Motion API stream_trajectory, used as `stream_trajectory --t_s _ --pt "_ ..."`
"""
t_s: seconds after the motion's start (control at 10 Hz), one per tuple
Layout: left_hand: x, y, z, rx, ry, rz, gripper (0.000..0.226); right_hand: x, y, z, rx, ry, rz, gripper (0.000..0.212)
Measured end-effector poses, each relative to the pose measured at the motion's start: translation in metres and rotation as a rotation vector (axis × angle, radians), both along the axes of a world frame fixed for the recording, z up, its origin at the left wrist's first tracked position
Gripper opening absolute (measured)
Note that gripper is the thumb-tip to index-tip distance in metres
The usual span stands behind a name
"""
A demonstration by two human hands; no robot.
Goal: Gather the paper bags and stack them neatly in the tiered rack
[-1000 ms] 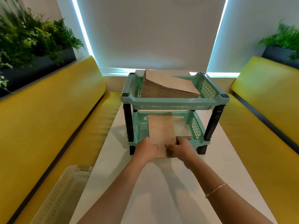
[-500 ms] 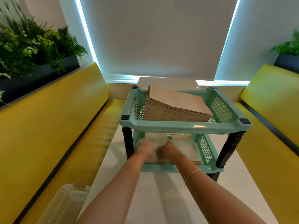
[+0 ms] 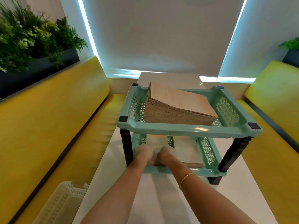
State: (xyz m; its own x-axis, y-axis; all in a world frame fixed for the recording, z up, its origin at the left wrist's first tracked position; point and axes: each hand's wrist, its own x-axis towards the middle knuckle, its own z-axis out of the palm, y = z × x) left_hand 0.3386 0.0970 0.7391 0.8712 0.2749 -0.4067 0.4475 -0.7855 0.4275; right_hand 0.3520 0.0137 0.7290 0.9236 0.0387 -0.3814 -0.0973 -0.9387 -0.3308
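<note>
A paper bag [image 3: 154,156] lies in the bottom tray of the green tiered rack [image 3: 187,128], on the left side, and it looks blurry. Both hands are pushed in under the top tray and sit side by side on the bag. The left hand [image 3: 143,153] and the right hand [image 3: 166,153] touch each other. They are blurry too, so I cannot tell if each grip is closed on the bag or just resting flat on it. More brown bags [image 3: 189,155] lie flat in the same tray, just to the right of the hands.

In the top tray sits a big stack of paper bags [image 3: 178,105]. It is high on the left and slopes down to the right.

The rack has black legs and stands on a white counter [image 3: 161,199]. The right wrist wears a thin gold bracelet [image 3: 186,178]. Yellow benches [image 3: 48,126] run along both sides. A pale plastic basket [image 3: 61,202] sits on the left bench. Green plants [image 3: 32,39] grow behind that bench.
</note>
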Motion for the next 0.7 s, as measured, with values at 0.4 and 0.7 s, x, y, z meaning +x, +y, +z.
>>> stream_trajectory --t_s 0.4,0.7 --pt "-0.002 -0.001 -0.009 0.011 -0.022 -0.005 0.034 -0.002 0.003 -0.008 0.059 0.032 -0.075 0.028" --pt "-0.016 -0.007 -0.014 -0.146 -0.199 0.134 0.046 -0.026 -0.004 0.017 0.212 -0.131 -0.176 0.025"
